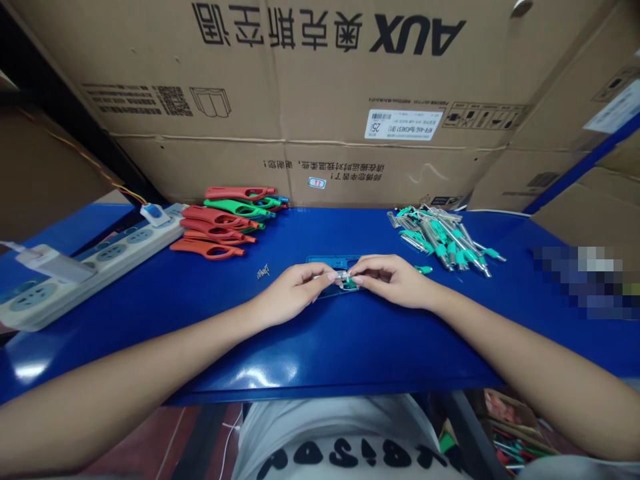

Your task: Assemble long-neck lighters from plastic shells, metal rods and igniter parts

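Observation:
My left hand (296, 289) and my right hand (395, 281) meet over the middle of the table, fingertips pinched together. Between them they grip a small clear and green lighter part (346, 278); its far details are too small to make out. Beneath the fingers lies a blue plastic lighter casing (320, 260), partly covered by both hands. Just right of my right hand a bit of green plastic (425, 269) shows. To the left of my left hand is a little heap of small metal screws (263, 271).
Red and green lighter casings (213, 249) are stacked at the back left, beside a white power strip (117, 255) with plugs. A pile of metal tubes with green pieces (443, 235) lies back right. Cardboard (320, 87) walls the blue table's (320, 347) rear; boxes of parts (515, 427) stand below.

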`<state>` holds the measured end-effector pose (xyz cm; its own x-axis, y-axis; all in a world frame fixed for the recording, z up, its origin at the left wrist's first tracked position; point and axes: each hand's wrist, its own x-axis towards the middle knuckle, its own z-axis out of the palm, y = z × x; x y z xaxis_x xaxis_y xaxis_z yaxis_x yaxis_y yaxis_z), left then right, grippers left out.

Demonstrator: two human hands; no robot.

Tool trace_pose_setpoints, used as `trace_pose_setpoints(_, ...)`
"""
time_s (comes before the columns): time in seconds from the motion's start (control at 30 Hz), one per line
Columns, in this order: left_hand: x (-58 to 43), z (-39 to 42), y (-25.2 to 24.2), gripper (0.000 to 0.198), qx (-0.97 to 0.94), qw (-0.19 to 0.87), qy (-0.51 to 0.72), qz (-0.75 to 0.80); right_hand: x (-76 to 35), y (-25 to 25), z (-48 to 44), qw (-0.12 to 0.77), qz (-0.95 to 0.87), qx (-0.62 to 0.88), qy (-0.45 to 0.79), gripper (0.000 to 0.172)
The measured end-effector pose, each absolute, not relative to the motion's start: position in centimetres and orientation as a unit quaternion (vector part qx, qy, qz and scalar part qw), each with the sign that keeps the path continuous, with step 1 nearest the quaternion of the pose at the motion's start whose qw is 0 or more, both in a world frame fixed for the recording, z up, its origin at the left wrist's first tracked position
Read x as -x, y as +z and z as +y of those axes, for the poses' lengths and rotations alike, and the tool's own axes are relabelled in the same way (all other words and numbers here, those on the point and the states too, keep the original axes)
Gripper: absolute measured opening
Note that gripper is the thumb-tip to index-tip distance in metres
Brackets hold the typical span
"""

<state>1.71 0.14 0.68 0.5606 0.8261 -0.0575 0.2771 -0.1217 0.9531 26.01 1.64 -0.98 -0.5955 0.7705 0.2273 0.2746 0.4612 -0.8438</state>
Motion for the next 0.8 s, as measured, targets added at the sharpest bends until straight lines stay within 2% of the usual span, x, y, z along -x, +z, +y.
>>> trace_pose_setpoints(0.4, -1.79, 0.1, 1.03, 0.038, -0.709, 0.531, 0.245, 0.395, -25.96, -0.27, 1.65, 0.34, -0.763, 0.308, 0.455, 0.021)
trace_pose_setpoints(0.8, -1.63, 0.16, 1.07, 0.04, -0.711, 0.532, 0.239, 0.394, -25.85, -0.25, 1.64, 0.337, -0.761, 0.321, 0.451, 0.029)
